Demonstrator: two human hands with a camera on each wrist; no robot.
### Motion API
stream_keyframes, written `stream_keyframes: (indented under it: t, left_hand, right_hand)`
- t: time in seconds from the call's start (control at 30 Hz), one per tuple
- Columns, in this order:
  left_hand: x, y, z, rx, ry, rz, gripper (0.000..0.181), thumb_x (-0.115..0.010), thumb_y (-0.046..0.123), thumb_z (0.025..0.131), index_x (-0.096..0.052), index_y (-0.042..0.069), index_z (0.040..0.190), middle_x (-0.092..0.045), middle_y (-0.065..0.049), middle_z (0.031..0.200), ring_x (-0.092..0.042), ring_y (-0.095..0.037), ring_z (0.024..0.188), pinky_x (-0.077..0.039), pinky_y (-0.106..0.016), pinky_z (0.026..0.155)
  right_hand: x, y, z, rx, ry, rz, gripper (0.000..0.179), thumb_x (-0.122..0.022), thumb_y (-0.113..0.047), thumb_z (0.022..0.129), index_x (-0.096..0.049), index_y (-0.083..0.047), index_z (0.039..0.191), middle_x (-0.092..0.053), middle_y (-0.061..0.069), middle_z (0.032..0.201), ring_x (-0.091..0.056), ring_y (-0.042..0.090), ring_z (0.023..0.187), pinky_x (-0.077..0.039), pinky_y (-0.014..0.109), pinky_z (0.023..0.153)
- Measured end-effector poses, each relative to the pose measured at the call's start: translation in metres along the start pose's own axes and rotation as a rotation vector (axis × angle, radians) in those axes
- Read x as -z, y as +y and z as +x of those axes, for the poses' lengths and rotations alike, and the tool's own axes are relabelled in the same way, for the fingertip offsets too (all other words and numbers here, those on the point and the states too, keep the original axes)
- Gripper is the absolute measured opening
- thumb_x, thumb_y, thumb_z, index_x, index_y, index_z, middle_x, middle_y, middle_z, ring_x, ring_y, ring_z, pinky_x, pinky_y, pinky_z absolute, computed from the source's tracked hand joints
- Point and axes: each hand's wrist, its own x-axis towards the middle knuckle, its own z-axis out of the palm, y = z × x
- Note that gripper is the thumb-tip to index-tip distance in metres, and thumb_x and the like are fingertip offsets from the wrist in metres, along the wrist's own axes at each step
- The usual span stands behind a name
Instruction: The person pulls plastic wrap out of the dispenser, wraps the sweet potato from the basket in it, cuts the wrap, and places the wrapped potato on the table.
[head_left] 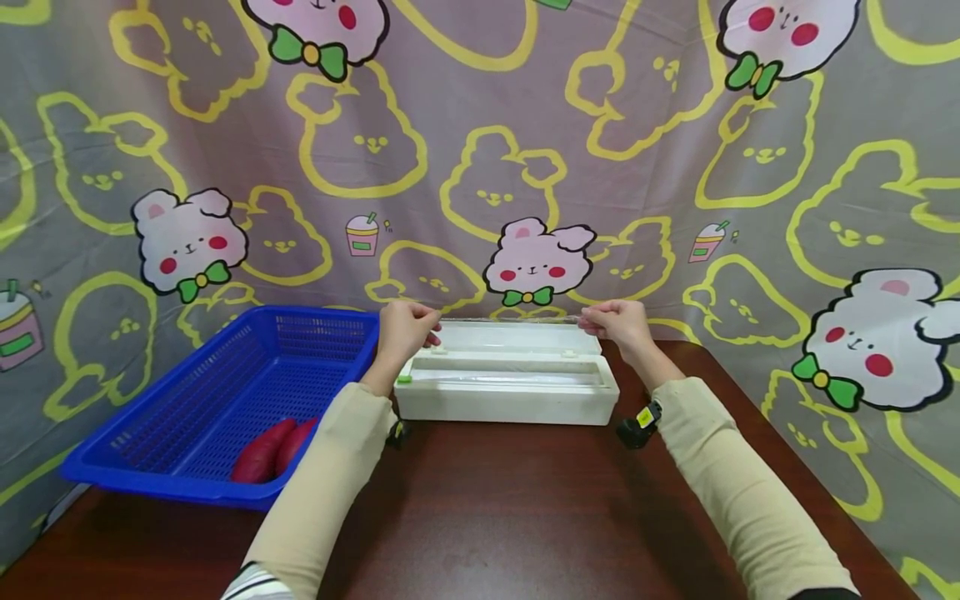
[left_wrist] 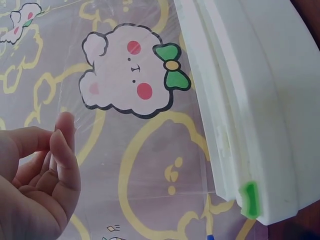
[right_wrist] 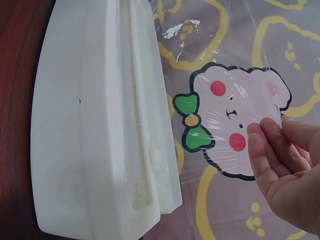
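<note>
Here, left hand (head_left: 403, 333): fingertips closed, pinching clear film (right_wrist: 215, 95).
Right hand (head_left: 621, 327): likewise pinching, other end.
Clear film: best drawn level, evenly taut.

Curtained-off little nook, can't tell if it's a home
Bunny-print curtain (head_left: 465, 92) hangs behind and beside a dark reddish-brown table (head_left: 510, 508), hiding whatever room this is.
</note>
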Motion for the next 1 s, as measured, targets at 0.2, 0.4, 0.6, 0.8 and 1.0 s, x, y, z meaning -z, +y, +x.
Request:
stream_keyframes:
  t: [0.2, 0.4, 0.6, 0.8, 1.0]
  left_hand:
    - [0.000, 0.005, -0.002, -0.015, 0.006, -0.003, 0.018, -0.058, 0.009, 0.082, -0.069, -0.006, 0.083, -0.065, -0.014, 0.068, -0.058, -0.012, 0.044, -0.050, -0.029, 0.047]
    - [0.000, 0.008, -0.003, -0.025, 0.017, -0.018, 0.018, -0.058, 0.008, 0.082, -0.069, -0.006, 0.083, -0.065, -0.016, 0.069, -0.058, -0.013, 0.044, -0.050, -0.030, 0.047]
    - [0.003, 0.012, -0.002, -0.038, 0.014, -0.023, 0.018, -0.058, 0.008, 0.084, -0.068, -0.007, 0.084, -0.064, -0.017, 0.070, -0.059, -0.015, 0.045, -0.049, -0.026, 0.046]
    - [0.004, 0.016, 0.001, -0.045, 0.021, -0.038, 0.019, -0.058, 0.008, 0.083, -0.068, -0.008, 0.083, -0.064, -0.018, 0.070, -0.057, -0.011, 0.043, -0.049, -0.025, 0.046]
    - [0.006, 0.020, 0.002, -0.044, 0.029, -0.044, 0.018, -0.057, 0.007, 0.083, -0.067, -0.008, 0.083, -0.064, -0.018, 0.070, -0.057, -0.011, 0.044, -0.049, -0.024, 0.045]
  right_hand:
    - [0.000, 0.000, 0.002, 0.008, 0.031, 0.024, 0.021, -0.059, -0.002, 0.084, -0.057, 0.016, 0.094, -0.062, -0.004, 0.059, -0.062, 0.009, 0.058, -0.051, 0.023, 0.055]
    - [-0.001, -0.004, 0.003, 0.046, 0.030, 0.054, 0.015, -0.059, 0.001, 0.084, -0.058, 0.014, 0.090, -0.062, -0.006, 0.057, -0.061, 0.006, 0.055, -0.050, 0.020, 0.052]
    - [0.001, -0.003, 0.006, 0.080, 0.029, 0.061, 0.018, -0.062, -0.001, 0.082, -0.060, 0.015, 0.091, -0.066, 0.005, 0.067, -0.063, 0.011, 0.062, -0.052, 0.028, 0.062]
    - [0.021, 0.051, 0.063, 0.118, 0.012, 0.079, 0.027, -0.067, -0.011, 0.080, -0.063, 0.010, 0.095, -0.067, 0.007, 0.073, -0.065, 0.017, 0.068, -0.051, 0.037, 0.068]
    - [0.001, -0.015, 0.002, 0.104, 0.039, -0.004, 0.026, -0.058, -0.002, 0.085, -0.054, 0.019, 0.099, -0.063, -0.007, 0.061, -0.062, 0.007, 0.060, -0.051, 0.035, 0.069]
